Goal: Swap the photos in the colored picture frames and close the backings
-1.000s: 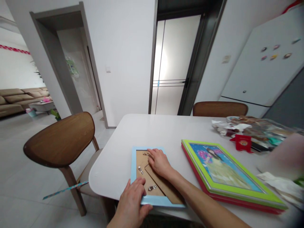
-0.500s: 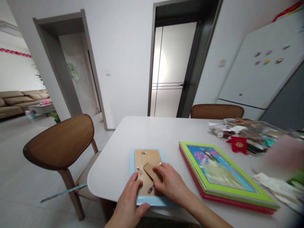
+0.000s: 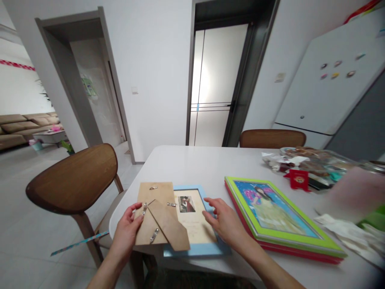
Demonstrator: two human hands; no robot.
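Observation:
My left hand [image 3: 128, 223] grips the left edge of a brown picture frame backing board [image 3: 161, 192], which carries several metal clips and a slanted stand flap [image 3: 168, 224]. The board is held over the left part of a light blue picture frame [image 3: 197, 249] lying on the table. Inside the frame a cream sheet with a small photo [image 3: 187, 204] shows, its left part hidden by the board. My right hand [image 3: 221, 220] hovers at the frame's right side, fingers apart and holding nothing.
On the right lies a lime green picture frame [image 3: 258, 233] with a red one under it. Beyond are a red card [image 3: 299, 179], plastic packaging and white tissue [image 3: 339, 226]. A wooden chair [image 3: 75, 180] stands left of the white table [image 3: 207, 162].
The backing board has come off the blue frame and moved left in my left hand, uncovering the photo sheet. My right hand has let go of the stand flap and moved slightly right.

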